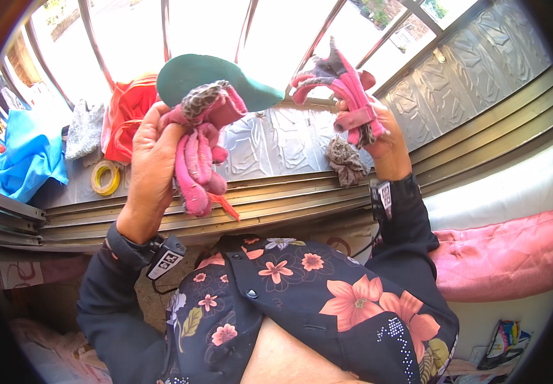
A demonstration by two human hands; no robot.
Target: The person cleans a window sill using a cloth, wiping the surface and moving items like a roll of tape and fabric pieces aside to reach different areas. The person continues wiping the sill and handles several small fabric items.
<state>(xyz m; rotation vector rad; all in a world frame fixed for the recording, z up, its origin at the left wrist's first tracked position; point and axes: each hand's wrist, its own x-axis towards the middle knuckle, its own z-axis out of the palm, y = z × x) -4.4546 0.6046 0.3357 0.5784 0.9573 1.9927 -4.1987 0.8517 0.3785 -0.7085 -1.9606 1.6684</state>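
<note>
My left hand (154,158) grips a pink knitted work glove (197,158) with grey worn patches, its fingers dangling down. In my right hand (387,137) is a second pink-and-grey work glove (346,91), held up with its fingers pointing up and to the left. Both gloves are raised above the window sill, apart from each other. Behind the left glove rests a green, flat, rounded object (209,79), partly covered by that glove; its kind is unclear. A crumpled grey-brown cloth (346,161) lies on the sill just below my right hand.
Along the sill's left side are red fabric (130,115), a grey knitted item (85,129), blue fabric (29,153) and a yellow tape roll (105,178). Metal window tracks (276,197) run along the near edge, with window bars (166,29) beyond. Pink fabric (502,259) lies at right.
</note>
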